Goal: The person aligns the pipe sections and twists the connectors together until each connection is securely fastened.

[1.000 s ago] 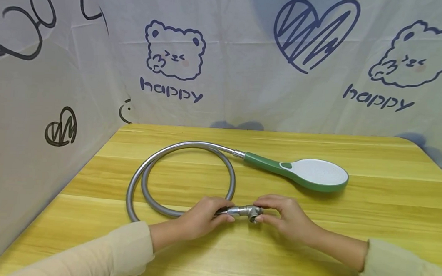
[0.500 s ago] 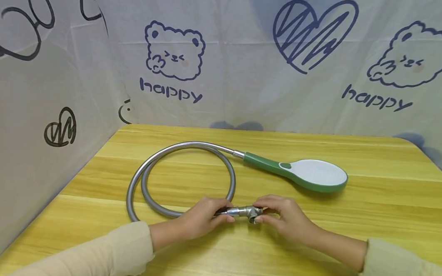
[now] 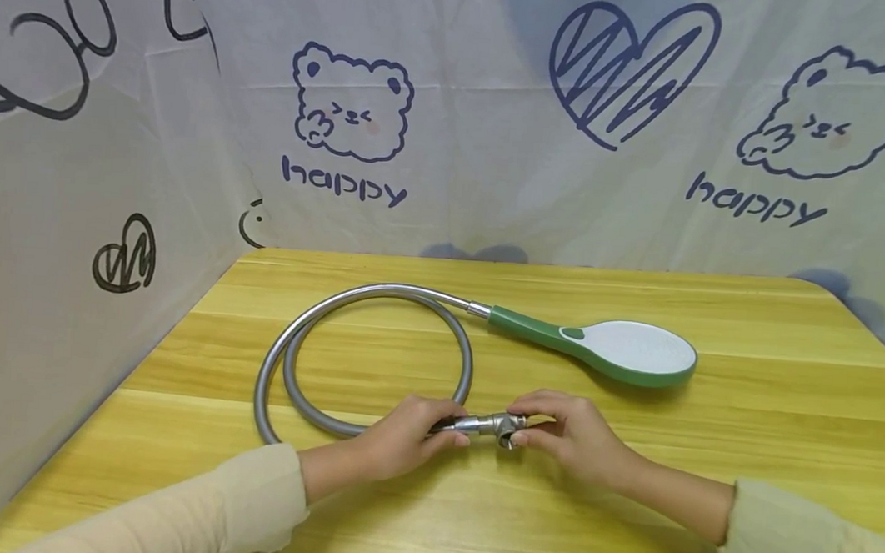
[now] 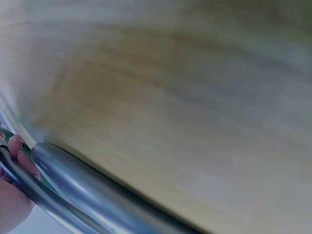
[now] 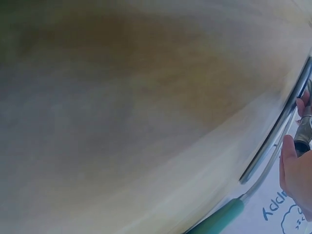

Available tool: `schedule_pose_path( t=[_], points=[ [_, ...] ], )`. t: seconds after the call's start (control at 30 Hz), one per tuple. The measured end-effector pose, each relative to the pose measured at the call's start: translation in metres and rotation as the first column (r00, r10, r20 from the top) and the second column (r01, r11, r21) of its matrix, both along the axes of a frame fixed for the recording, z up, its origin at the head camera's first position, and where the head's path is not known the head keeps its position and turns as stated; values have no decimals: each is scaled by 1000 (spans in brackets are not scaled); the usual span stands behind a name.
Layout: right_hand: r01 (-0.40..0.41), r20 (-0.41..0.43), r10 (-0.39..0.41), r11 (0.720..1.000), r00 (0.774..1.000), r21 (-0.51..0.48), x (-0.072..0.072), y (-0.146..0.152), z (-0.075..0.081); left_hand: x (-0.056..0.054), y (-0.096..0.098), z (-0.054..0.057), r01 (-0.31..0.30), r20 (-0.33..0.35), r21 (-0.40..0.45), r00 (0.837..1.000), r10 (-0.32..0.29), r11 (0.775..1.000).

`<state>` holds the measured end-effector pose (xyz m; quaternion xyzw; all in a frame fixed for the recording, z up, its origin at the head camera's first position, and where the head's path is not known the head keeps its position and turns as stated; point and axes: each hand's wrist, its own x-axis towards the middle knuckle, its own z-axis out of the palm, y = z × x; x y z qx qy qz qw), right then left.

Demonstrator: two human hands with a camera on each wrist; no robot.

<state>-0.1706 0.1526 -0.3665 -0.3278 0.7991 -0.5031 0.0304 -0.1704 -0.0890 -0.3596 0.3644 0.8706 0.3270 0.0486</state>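
In the head view, my left hand (image 3: 404, 437) grips the chrome end connector (image 3: 469, 425) of a grey shower hose (image 3: 262, 392). Joined end to end with that connector is a small metal T-shaped fitting (image 3: 505, 426), its side opening facing down toward me. My right hand (image 3: 584, 443) pinches the fitting's far right end between thumb and fingers. The right wrist view catches the fitting (image 5: 304, 129) and the fingers at its right edge. Gleaming hose (image 4: 107, 200) fills the lower left of the left wrist view. Behind the hands lies a green and white shower head (image 3: 637, 353), attached to the hose.
The hose lies in a loop on the wooden table (image 3: 782, 394), around and behind the left hand. A white cloth (image 3: 478, 170) with drawings hangs along the table's back edge, and another pale cloth wall (image 3: 43, 306) stands at the left.
Both hands keep their hold on the connector and the fitting at the same spot. Only the head view has shifted very slightly.
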Motion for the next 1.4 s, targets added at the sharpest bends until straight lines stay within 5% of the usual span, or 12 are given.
schedule_pose_path(
  t=[0.5, 1.4],
  points=[
    [-152, -25, 151, 987, 988, -43, -4, 6, -3, 0, 0, 0, -17, -26, -5, 1000, 17, 1000],
    [14, 14, -14, 1000, 1000, 4, 4, 2, -1, 1, -1, -2, -22, -22, 49, 999, 23, 999]
  ],
)
